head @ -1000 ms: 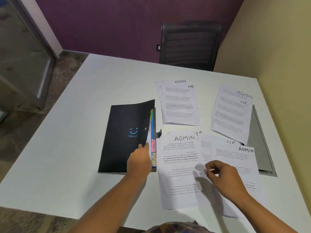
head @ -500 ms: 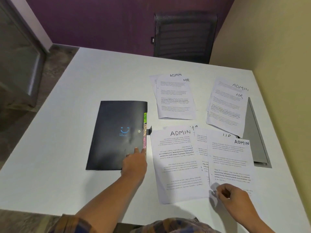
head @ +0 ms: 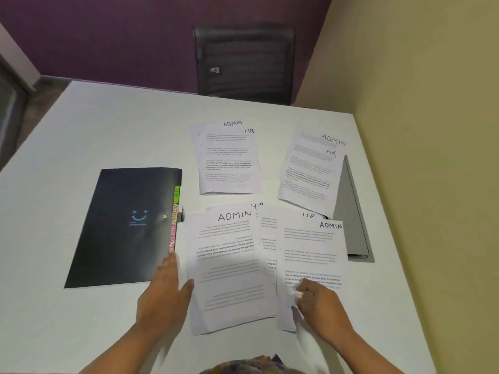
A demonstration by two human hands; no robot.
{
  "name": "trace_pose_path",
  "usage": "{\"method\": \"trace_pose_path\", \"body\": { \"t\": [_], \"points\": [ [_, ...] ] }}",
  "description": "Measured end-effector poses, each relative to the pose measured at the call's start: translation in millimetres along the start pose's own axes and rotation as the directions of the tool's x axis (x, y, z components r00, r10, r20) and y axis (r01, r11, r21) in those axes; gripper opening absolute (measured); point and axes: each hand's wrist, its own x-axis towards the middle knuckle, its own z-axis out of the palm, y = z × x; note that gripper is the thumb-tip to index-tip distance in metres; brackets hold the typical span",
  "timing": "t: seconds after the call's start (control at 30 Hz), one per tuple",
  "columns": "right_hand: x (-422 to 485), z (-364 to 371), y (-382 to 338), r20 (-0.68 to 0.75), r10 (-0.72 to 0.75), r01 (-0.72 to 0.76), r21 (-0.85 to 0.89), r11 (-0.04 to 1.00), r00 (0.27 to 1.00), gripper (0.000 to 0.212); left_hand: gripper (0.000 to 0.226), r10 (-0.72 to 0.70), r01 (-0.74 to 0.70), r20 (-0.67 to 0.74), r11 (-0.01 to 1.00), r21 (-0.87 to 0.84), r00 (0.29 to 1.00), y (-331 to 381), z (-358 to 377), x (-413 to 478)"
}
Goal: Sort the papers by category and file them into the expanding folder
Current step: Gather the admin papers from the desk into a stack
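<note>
The white table (head: 81, 147) held a closed black expanding folder (head: 127, 228) at left, a blue smile printed on its cover and coloured tabs lining its right edge. Paper stacks (head: 229, 157) headed ADMIN and HR lay beside it, their body text blurred. The left hand (head: 164, 290), fingers spread flat, had slid off the folder's corner. The right hand (head: 317, 300) now pinched the near ADMIN sheet (head: 313, 255).

Dim, soft lighting; motion blur smears both hands (head: 164, 295).
</note>
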Motion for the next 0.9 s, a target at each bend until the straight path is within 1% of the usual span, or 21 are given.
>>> {"method": "trace_pose_path", "body": {
  "t": [0.03, 0.1, 0.13, 0.17, 0.23, 0.27, 0.3, 0.33, 0.4, 0.47, 0.5, 0.53, 0.6, 0.67, 0.73, 0.83, 0.9],
  "points": [
    [7, -5, 9, 0.032, -0.002, 0.003, -0.036, 0.999, 1.000, 0.024, 0.075, -0.020, 0.020, -0.007, 0.999, -0.035, 1.000, 9, 3, -8],
    [19, -17, 27, 0.103, -0.022, 0.030, -0.085, 0.996, 0.994, 0.045, 0.080, -0.011, 0.011, -0.008, 1.000, -0.024, 1.000, 21, 13, -15],
    [25, -22, 36, 0.110, -0.024, 0.033, -0.082, 0.996, 0.994, 0.054, 0.083, 0.012, -0.012, 0.002, 1.000, -0.005, 1.000, 27, 17, -17],
    [31, -27, 47, 0.086, -0.043, 0.053, -0.111, 0.992, 0.995, 0.061, 0.085, 0.033, -0.033, 0.016, 0.999, 0.010, 0.999, 33, 20, -18],
    [39, -37, 61, 0.061, -0.087, 0.100, -0.243, 0.965, 0.994, 0.084, 0.085, 0.046, -0.047, 0.036, 0.999, 0.026, 0.998, 44, 24, -18],
    [43, -42, 65, 0.068, -0.101, 0.117, -0.297, 0.948, 0.993, 0.092, 0.084, 0.038, -0.039, 0.027, 0.999, 0.034, 0.999, 48, 26, -17],
    [49, -46, 70, 0.079, -0.119, 0.140, -0.351, 0.926, 0.990, 0.096, 0.082, 0.030, -0.031, 0.021, 0.998, 0.050, 0.999, 51, 28, -14],
    [53, -52, 73, 0.093, -0.124, 0.151, -0.400, 0.904, 0.988, 0.097, 0.079, 0.019, -0.020, 0.016, 0.998, 0.066, 1.000, 54, 30, -11],
    [65, -54, 84, 0.121, -0.114, 0.156, -0.434, 0.887, 0.986, 0.095, 0.071, -0.022, 0.021, 0.017, 0.998, 0.064, 1.000, 58, 35, -6],
    [71, -54, 89, 0.116, -0.091, 0.127, -0.363, 0.923, 0.989, 0.093, 0.056, -0.123, 0.123, -0.012, 0.992, 0.030, 0.992, 62, 38, -2],
    [75, -53, 92, 0.079, -0.092, 0.111, -0.295, 0.949, 0.993, 0.090, 0.053, -0.180, 0.181, -0.042, 0.983, 0.015, 0.983, 63, 39, 0],
    [77, -53, 93, 0.030, -0.082, 0.087, -0.222, 0.971, 0.996, 0.087, 0.055, -0.239, 0.239, -0.070, 0.971, -0.008, 0.968, 64, 40, 3],
    [81, -53, 96, -0.084, -0.046, 0.037, -0.101, 0.994, 0.995, 0.074, 0.066, -0.366, 0.364, -0.097, 0.930, -0.044, 0.925, 69, 40, 8],
    [84, -53, 99, -0.150, 0.032, -0.039, -0.044, 0.998, 0.988, 0.058, 0.079, -0.425, 0.425, -0.108, 0.905, -0.025, 0.899, 75, 40, 14],
    [88, -55, 98, -0.181, 0.097, -0.110, -0.060, 0.992, 0.979, 0.053, 0.086, -0.447, 0.445, -0.105, 0.895, -0.042, 0.889, 82, 39, 20],
    [92, -54, 91, -0.177, 0.133, -0.161, -0.153, 0.975, 0.975, 0.056, 0.087, -0.497, 0.477, -0.068, 0.857, -0.195, 0.865, 85, 34, 27],
    [93, -55, 85, -0.206, 0.183, -0.216, -0.153, 0.964, 0.961, 0.059, 0.083, -0.519, 0.488, -0.024, 0.817, -0.308, 0.854, 85, 31, 30]
  ]
}}
